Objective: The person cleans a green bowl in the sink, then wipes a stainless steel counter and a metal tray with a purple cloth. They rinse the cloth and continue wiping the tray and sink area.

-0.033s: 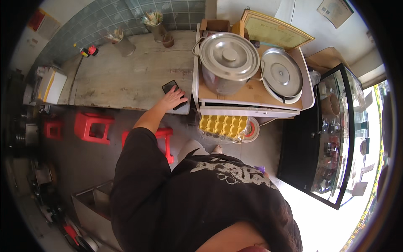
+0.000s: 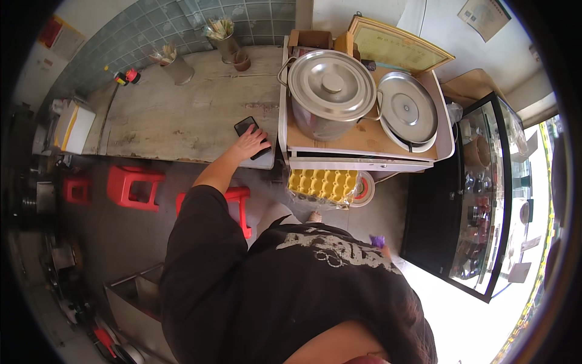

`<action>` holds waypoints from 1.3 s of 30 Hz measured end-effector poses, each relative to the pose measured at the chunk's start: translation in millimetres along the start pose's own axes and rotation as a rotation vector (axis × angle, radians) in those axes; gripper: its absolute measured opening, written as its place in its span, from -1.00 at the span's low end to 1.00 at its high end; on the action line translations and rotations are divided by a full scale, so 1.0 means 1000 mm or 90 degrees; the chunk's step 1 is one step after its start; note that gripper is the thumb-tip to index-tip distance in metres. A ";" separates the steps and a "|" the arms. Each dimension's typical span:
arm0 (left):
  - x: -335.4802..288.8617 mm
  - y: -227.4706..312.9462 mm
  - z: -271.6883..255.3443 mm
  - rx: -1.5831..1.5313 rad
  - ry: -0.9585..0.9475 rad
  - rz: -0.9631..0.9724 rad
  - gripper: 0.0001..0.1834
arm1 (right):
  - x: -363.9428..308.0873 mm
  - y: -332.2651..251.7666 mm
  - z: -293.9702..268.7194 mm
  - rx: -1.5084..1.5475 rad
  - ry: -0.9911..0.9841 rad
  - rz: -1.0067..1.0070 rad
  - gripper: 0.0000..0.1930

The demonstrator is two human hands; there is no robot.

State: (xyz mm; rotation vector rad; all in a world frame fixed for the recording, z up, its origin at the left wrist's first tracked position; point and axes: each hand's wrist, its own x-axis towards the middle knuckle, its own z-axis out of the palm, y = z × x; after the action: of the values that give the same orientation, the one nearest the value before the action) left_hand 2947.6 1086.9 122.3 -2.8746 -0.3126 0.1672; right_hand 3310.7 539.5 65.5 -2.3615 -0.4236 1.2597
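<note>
My left hand point(image 2: 250, 144) reaches forward to the dark phone point(image 2: 244, 125), which lies at the front right corner of the worn wooden table point(image 2: 176, 121). Its fingers curl over the phone's middle, gripping it against the tabletop. Low at my right side, my right hand point(image 2: 387, 250) shows only in part past my black shirt. A small crumpled purple thing point(image 2: 377, 241) sticks out of it; its kind I cannot make out.
A lidded steel pot point(image 2: 331, 91) and a round metal lid point(image 2: 407, 108) stand on the white cabinet point(image 2: 364, 162). Below are yellow egg trays point(image 2: 323, 184). Red stools point(image 2: 134, 187) stand by the table; a glass display case point(image 2: 485, 200) is at right.
The purple thing and part of my right hand have come further out from behind my shirt. My left hand stays on the phone.
</note>
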 end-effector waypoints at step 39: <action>0.128 -0.381 0.040 -0.216 -0.046 -0.188 -0.79 | -0.038 -0.167 0.195 0.090 0.177 0.129 -0.60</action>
State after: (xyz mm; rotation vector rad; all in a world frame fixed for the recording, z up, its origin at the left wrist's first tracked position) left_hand 2991.1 1485.5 169.1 -3.1066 -0.8480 0.1781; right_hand 3115.4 710.1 79.3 -2.4547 -0.0080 0.9848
